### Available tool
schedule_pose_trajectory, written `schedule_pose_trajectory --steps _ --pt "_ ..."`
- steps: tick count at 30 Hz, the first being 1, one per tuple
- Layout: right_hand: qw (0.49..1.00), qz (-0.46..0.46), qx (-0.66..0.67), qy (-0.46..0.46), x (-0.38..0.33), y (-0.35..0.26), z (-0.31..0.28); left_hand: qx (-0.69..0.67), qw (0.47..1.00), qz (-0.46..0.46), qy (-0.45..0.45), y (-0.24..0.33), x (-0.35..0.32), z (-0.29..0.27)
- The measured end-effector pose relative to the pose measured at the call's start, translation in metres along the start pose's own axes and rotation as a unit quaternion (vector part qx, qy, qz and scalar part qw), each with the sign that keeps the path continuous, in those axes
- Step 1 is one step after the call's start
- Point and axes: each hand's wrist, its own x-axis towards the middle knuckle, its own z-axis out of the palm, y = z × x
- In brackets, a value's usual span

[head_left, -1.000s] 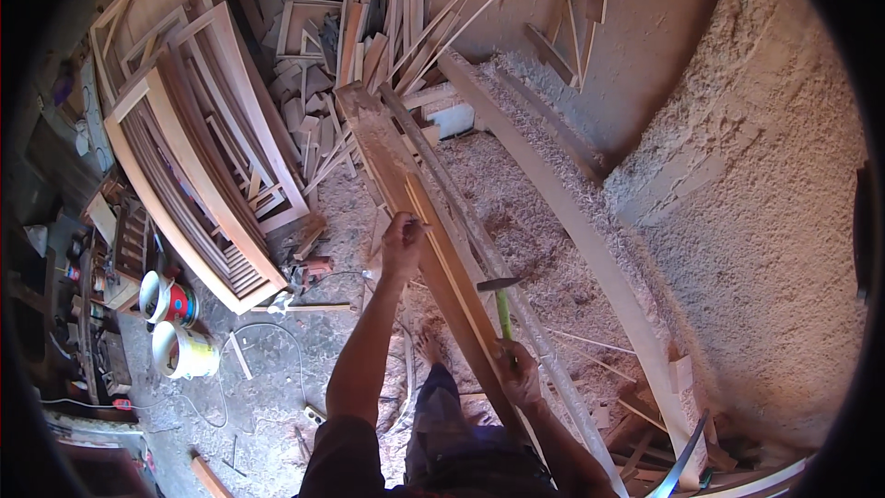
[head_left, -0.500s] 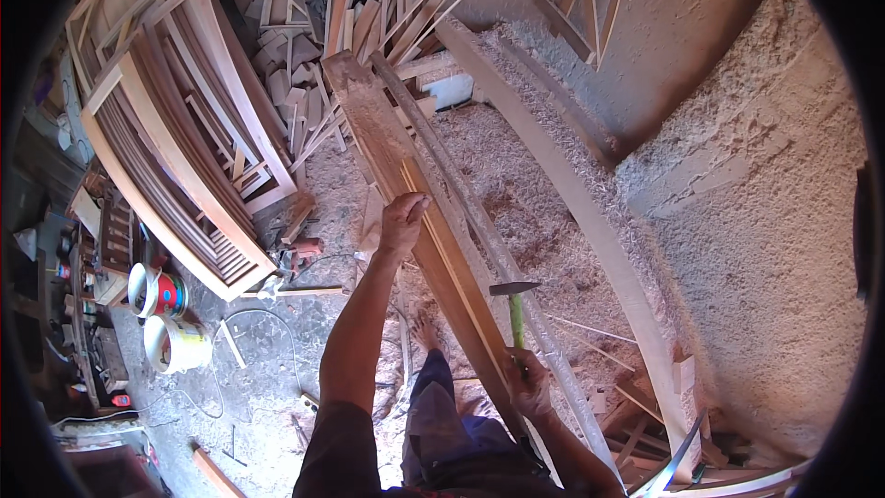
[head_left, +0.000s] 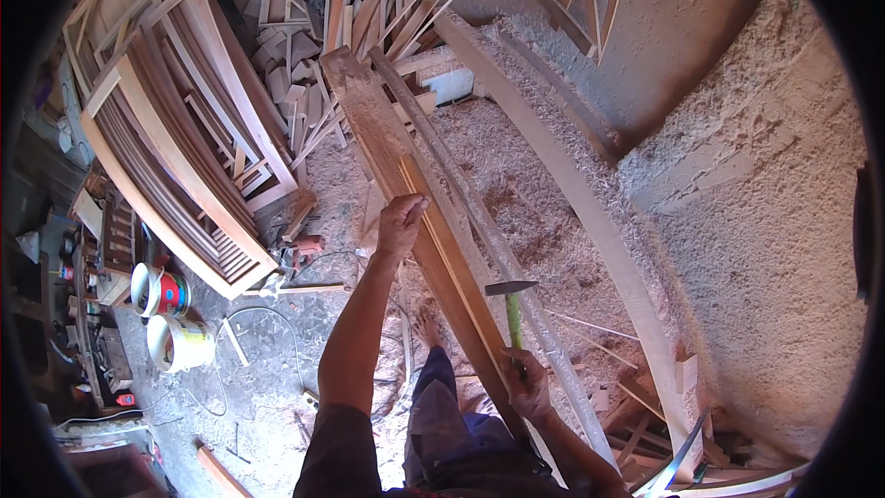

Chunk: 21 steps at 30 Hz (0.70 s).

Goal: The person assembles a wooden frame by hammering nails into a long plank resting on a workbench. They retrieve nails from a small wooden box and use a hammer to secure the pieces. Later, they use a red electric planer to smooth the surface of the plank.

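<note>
While the tall curved-looking frames of pale wood with dark slats [head_left: 184,157] lean well off to the left, the work lies under the hands: the left hand [head_left: 402,224] has its fingers curled in at the upper part of a narrow golden-brown wooden strip [head_left: 454,258], and whether they pinch anything small cannot be told. The strip lies lengthwise along a wider brown wooden board [head_left: 444,290], running down between the hands. It would seem best to press it flat with the left hand, keeping its edges in line, and to keep those fingers clear of any blow. Further right, the hammer with a dark metal head and bright green handle [head_left: 513,318] stands head-up, its handle wrapped by the right hand [head_left: 528,389] beside the strip; short, square taps would likely mark the wood least.
</note>
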Motion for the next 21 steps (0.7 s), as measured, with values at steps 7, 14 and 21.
schedule_pose_trajectory --steps 7,14,21 --pt "0.999 0.018 0.033 -0.008 0.000 -0.003 0.001 0.014 1.000 0.012 -0.011 -0.008 -0.004 0.002" --pt "1.000 0.022 -0.009 -0.008 -0.001 0.004 -0.003 0.007 1.000 0.012 -0.008 0.002 -0.001 0.000" --pt "0.998 0.024 -0.057 -0.022 0.011 -0.024 -0.008 0.050 0.995 0.083 0.006 0.008 0.001 0.001"
